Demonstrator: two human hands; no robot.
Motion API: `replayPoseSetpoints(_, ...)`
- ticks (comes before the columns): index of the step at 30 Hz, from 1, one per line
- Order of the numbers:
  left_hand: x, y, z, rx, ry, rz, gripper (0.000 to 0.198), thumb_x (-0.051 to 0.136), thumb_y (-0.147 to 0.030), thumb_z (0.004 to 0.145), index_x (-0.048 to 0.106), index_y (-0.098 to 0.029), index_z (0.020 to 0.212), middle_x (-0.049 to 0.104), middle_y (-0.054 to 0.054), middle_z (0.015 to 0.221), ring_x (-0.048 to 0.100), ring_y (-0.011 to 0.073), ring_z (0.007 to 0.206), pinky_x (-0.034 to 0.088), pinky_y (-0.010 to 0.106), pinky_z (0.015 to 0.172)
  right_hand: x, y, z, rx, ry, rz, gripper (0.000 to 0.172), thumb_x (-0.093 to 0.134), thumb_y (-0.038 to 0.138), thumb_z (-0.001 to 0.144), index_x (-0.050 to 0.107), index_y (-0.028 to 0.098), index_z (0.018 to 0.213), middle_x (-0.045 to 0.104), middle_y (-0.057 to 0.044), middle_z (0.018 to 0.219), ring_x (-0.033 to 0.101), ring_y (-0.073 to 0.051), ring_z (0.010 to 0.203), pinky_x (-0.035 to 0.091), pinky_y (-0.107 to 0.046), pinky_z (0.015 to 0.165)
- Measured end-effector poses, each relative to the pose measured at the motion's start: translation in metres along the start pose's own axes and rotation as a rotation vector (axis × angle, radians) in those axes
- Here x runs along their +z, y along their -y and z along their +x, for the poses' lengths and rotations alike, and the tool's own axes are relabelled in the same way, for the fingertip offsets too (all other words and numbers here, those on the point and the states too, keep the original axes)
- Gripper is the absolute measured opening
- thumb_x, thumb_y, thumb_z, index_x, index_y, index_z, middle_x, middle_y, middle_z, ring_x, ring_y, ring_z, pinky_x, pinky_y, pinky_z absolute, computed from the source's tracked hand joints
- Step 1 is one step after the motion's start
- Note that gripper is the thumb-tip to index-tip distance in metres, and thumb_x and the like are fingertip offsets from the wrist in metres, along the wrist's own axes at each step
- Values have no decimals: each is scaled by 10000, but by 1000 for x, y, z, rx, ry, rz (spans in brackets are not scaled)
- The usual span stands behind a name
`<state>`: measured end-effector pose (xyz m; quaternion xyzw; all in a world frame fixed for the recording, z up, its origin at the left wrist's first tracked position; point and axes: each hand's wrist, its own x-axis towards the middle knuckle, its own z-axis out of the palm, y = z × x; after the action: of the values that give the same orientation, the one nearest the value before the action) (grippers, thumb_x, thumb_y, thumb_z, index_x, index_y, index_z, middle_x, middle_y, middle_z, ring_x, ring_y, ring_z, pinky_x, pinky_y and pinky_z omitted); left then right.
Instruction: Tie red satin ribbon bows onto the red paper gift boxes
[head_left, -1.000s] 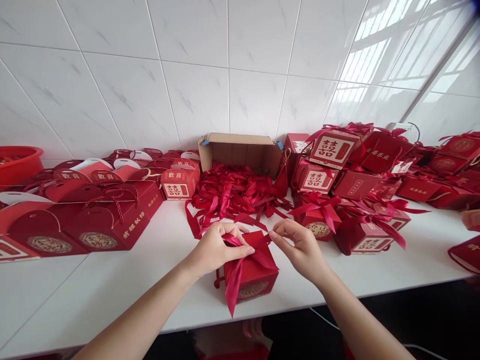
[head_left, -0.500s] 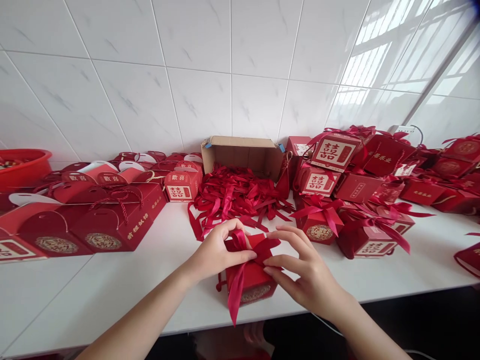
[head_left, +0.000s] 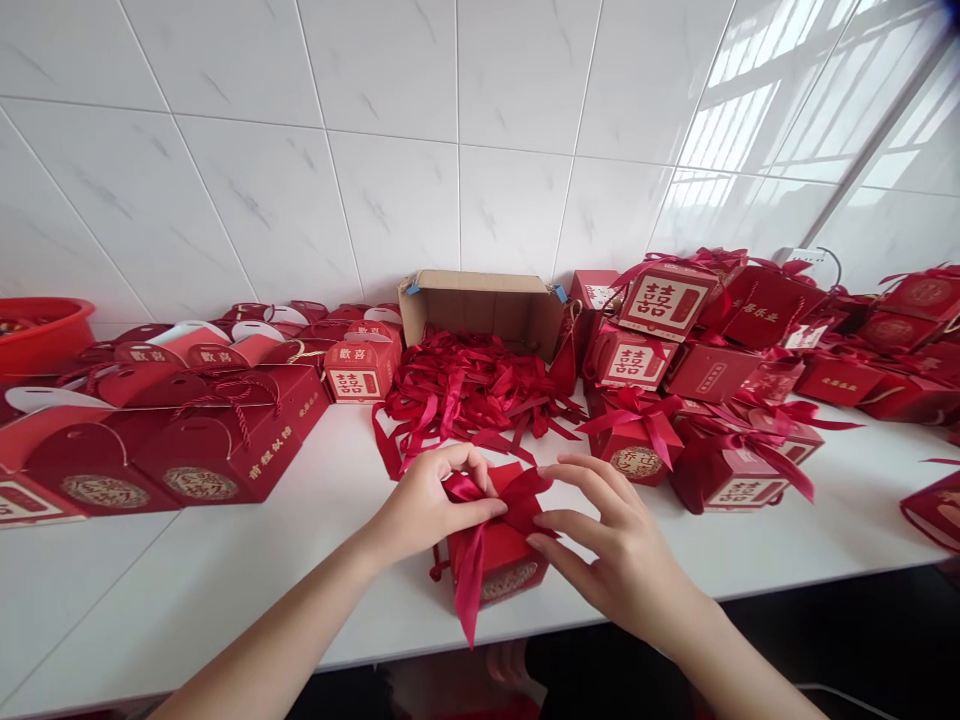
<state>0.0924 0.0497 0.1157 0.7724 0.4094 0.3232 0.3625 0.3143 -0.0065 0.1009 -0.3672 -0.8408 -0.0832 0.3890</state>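
Note:
A small red gift box (head_left: 487, 575) with a gold round emblem on its front stands near the table's front edge. On its top sits a dark red ribbon bow (head_left: 517, 505), one tail hanging down over the front. My left hand (head_left: 435, 505) is closed, its thumb and fingers pinching the bow's left loop and knot. At the box's right side, my right hand (head_left: 607, 540) has its fingers apart, their tips beside or lightly touching the bow's right loop. A dark red cord lies at the box's left side, partly hidden.
Behind the box, loose red ribbons (head_left: 465, 385) spill from a cardboard carton (head_left: 480, 300). Rows of red boxes (head_left: 217, 460) stand at left, near a red basin (head_left: 45, 335). Ribboned boxes (head_left: 667, 300) are stacked at right. White tiles line the wall behind the white table (head_left: 262, 590).
The left hand keeps its pinch on the bow. The right fingers have shifted slightly at the right loop, and the camera view has moved a little.

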Motion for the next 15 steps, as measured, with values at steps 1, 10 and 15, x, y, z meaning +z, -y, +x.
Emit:
replayPoseSetpoints(1, 0, 0, 0, -2, 2, -6, 228, 728, -322, 736, 537, -197, 726, 652, 23, 829, 600, 213, 966, 462, 329, 858, 0, 0, 1, -11, -1, -7, 40, 616, 188, 874, 656, 185, 880, 585, -109, 1161, 493, -291, 1131, 506, -466, 848)
replayPoseSetpoints(10, 1, 0, 1, 3, 6, -16, 297, 725, -313, 735, 457, -200, 670, 656, 30, 784, 603, 232, 987, 469, 337, 844, -2, 3, 3, -130, 35, -137, 83, 555, 132, 902, 601, 138, 833, 570, -126, 1220, 435, -319, 1221, 470, -488, 920)
replayPoseSetpoints(15, 1, 0, 2, -4, 17, -25, 303, 726, -310, 731, 452, -199, 663, 654, 25, 780, 610, 241, 999, 471, 354, 865, -4, 2, 1, -158, 67, -179, 81, 545, 123, 903, 595, 153, 848, 571, -115, 1241, 435, -315, 1233, 466, -496, 924)
